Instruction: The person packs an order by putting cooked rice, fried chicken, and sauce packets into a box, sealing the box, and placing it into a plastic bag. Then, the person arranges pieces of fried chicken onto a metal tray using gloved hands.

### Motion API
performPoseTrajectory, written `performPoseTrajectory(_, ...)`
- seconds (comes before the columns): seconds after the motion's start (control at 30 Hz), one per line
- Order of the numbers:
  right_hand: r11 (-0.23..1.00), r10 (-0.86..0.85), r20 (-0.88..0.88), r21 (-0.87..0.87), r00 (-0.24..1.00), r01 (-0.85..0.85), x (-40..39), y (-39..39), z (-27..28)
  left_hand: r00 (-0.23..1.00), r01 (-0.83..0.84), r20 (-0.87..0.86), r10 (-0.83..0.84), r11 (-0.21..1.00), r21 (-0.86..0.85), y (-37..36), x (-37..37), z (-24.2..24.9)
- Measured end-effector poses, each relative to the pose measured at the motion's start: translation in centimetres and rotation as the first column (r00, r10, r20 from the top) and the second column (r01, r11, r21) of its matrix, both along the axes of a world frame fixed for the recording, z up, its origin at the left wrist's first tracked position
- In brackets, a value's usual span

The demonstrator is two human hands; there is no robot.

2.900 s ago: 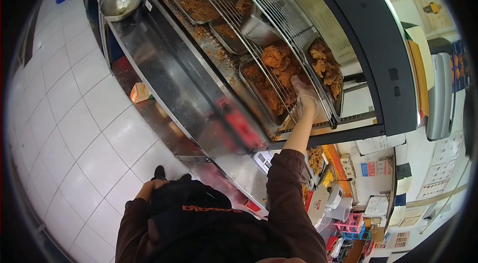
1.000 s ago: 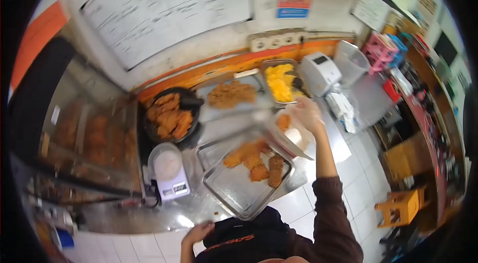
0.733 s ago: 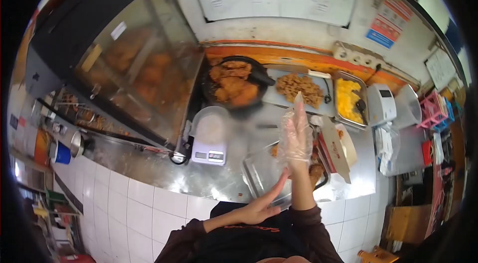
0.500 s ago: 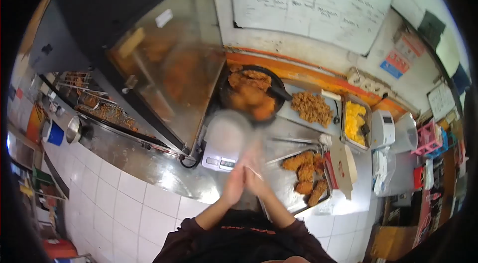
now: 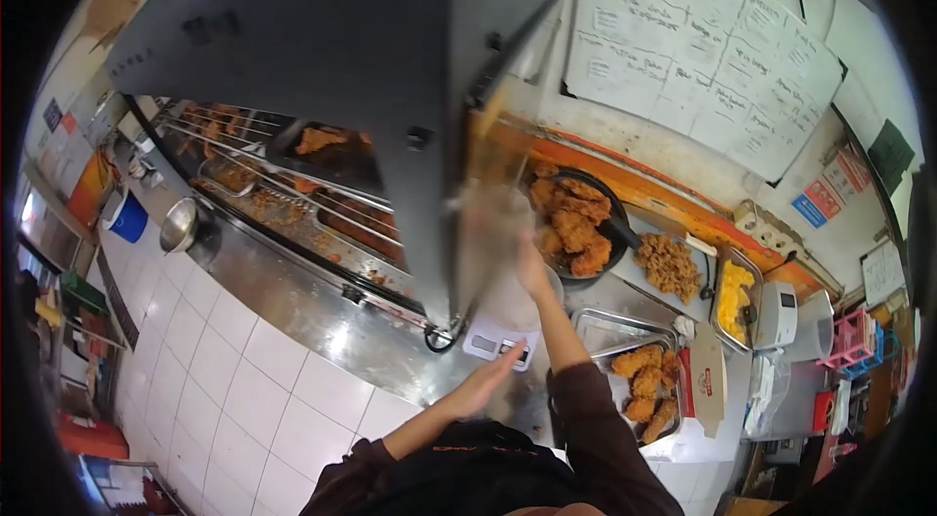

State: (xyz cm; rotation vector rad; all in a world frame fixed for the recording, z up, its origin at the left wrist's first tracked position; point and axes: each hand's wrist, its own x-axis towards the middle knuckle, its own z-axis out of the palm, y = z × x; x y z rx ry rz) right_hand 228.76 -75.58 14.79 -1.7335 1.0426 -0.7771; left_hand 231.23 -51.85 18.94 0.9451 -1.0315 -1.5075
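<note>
My left hand (image 5: 485, 381) is stretched out flat, fingers together, just beside the front of a white digital scale (image 5: 484, 340). Nothing shows in it. A pale round dish (image 5: 508, 299), blurred, sits on the scale. Further up, my right hand (image 5: 532, 270) reaches over the dish towards the glass door edge of a dark display cabinet (image 5: 293, 18). Motion smears its fingers, and a hazy see-through patch lies around them. Right of that hand is a black pan (image 5: 617, 223) of fried chicken pieces (image 5: 584, 225).
Racks and trays (image 5: 342, 223) with chicken and crumbs fill the cabinet. On the right are a steel tray (image 5: 625, 326) of fried chicken, an open carton (image 5: 705, 379), small fried bits (image 5: 669, 265), and a pan of yellow food (image 5: 734, 296). A metal bowl (image 5: 180, 226) stands far left.
My view has turned left, showing more of the cabinet's inside. My hands, together before, have parted: the right reaches up towards the door, the left stays low by the scale.
</note>
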Motion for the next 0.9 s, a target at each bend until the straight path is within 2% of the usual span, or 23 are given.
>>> performPoseTrajectory(0.03, 1.0, 0.014, 0.012, -0.009, 1.0, -0.014, 1.6, -1.9, -1.8, 0.99, 0.047, 0.136, -0.043, 0.999, -0.022, 1.3, 0.8, 0.1)
performPoseTrajectory(0.07, 0.993, 0.113, -0.345, 0.019, 0.932, -0.113, 2.7, -3.8, -3.3, 0.988, 0.034, 0.149, -0.029, 0.999, -0.033, 2.7, 1.4, 0.2)
performPoseTrajectory(0.1, 0.979, 0.189, -0.654, 0.068, 0.733, -0.192, 3.7, -5.6, -3.9, 0.983, 0.046, 0.177, -0.044, 0.999, -0.005, 4.0, 2.1, 0.2)
performPoseTrajectory(0.13, 0.978, 0.185, -0.646, 0.043, 0.741, -0.206, 4.3, -6.5, -4.4, 0.977, 0.056, 0.206, -0.058, 0.998, 0.018, 5.1, 2.8, 0.1)
performPoseTrajectory(0.17, 0.928, 0.257, -0.767, 0.028, 0.587, -0.371, 4.3, -6.8, -5.2, 0.974, 0.043, 0.224, -0.04, 0.999, -0.005, 6.3, 3.5, -0.2)
performPoseTrajectory(0.2, 0.855, 0.286, -0.868, 0.039, 0.406, -0.518, 4.4, -6.8, -5.4, 0.952, 0.01, 0.305, -0.028, 0.998, 0.061, 7.5, 4.1, -0.6)
performPoseTrajectory(0.23, 0.876, 0.232, -0.869, -0.008, 0.437, -0.481, 4.4, -6.5, -4.4, 0.924, -0.028, 0.381, -0.023, 0.991, 0.128, 8.4, 4.7, -0.9)
performPoseTrajectory(0.27, 0.897, 0.179, -0.867, -0.051, 0.465, -0.44, 3.9, -6.0, -3.6, 0.92, -0.032, 0.391, -0.014, 0.993, 0.112, 9.2, 5.3, -1.0)
performPoseTrajectory(0.33, 0.93, 0.126, -0.732, -0.148, 0.67, -0.337, 1.9, -5.3, -2.0, 0.939, -0.083, 0.343, 0.003, 0.972, 0.219, 10.3, 6.2, -0.9)
performPoseTrajectory(0.37, 0.932, 0.116, -0.729, -0.154, 0.675, -0.327, 0.4, -3.7, -0.3, 0.937, -0.075, 0.348, -0.004, 0.974, 0.213, 10.3, 6.6, -0.6)
performPoseTrajectory(0.43, 0.967, 0.001, -0.413, -0.231, 0.911, -0.105, -3.8, 0.4, 4.0, 0.961, -0.035, 0.274, -0.038, 0.965, 0.259, 9.7, 7.1, -0.3)
performPoseTrajectory(0.47, 0.973, -0.041, -0.409, -0.224, 0.912, -0.057, -6.0, 1.5, 3.5, 0.952, -0.025, 0.303, -0.04, 0.978, 0.207, 9.1, 7.1, -0.4)
performPoseTrajectory(0.53, 0.986, -0.011, -0.027, -0.169, 1.0, 0.006, -11.0, 4.4, 1.9, 0.947, 0.079, 0.289, -0.142, 0.972, 0.221, 6.9, 6.6, -0.1)
performPoseTrajectory(0.57, 0.984, -0.108, -0.027, -0.142, 0.994, 0.103, -13.5, 5.9, 2.1, 0.945, 0.133, 0.263, -0.192, 0.965, 0.227, 5.8, 6.0, 0.2)
performPoseTrajectory(0.6, 0.998, -0.048, -0.047, 0.026, 0.998, 0.049, -16.0, 7.8, 2.8, 0.925, 0.203, 0.282, -0.253, 0.959, 0.197, 4.4, 5.0, 0.9)
performPoseTrajectory(0.63, 0.98, 0.007, -0.043, 0.198, 0.999, 0.002, -18.7, 10.0, 3.8, 0.898, 0.27, 0.276, -0.344, 0.923, 0.273, 3.1, 3.9, 1.6)
performPoseTrajectory(0.67, 0.976, -0.001, -0.087, 0.218, 0.996, 0.02, -21.0, 12.0, 5.4, 0.877, 0.351, 0.25, -0.41, 0.903, 0.249, 2.0, 2.6, 1.6)
performPoseTrajectory(0.7, 0.961, -0.1, -0.103, 0.247, 0.99, 0.123, -23.7, 13.6, 5.9, 0.856, 0.423, 0.223, -0.466, 0.88, 0.215, 0.9, 1.2, 1.4)
performPoseTrajectory(0.77, 0.942, -0.317, -0.02, 0.112, 0.948, 0.317, -29.2, 16.0, 7.0, 0.767, 0.574, 0.216, -0.605, 0.796, 0.192, -1.0, -2.1, 1.2)
performPoseTrajectory(0.8, 0.87, -0.487, 0.012, 0.085, 0.873, 0.485, -32.8, 16.6, 6.1, 0.735, 0.627, 0.162, -0.659, 0.75, 0.21, -1.7, -3.8, 0.9)
performPoseTrajectory(0.83, 0.796, -0.576, 0.105, -0.151, 0.811, 0.586, -35.7, 17.2, 7.7, 0.709, 0.665, 0.112, -0.697, 0.713, 0.222, -2.4, -5.7, 0.7)
performPoseTrajectory(0.87, 0.67, -0.724, 0.142, -0.091, 0.675, 0.737, -39.2, 17.7, 7.8, 0.671, 0.703, 0.15, -0.726, 0.687, 0.182, -3.3, -7.9, 0.7)
performPoseTrajectory(0.9, 0.585, -0.792, 0.223, 0.009, 0.568, 0.811, -42.4, 18.3, 8.0, 0.657, 0.72, 0.142, -0.74, 0.672, 0.172, -3.9, -10.5, 0.9)
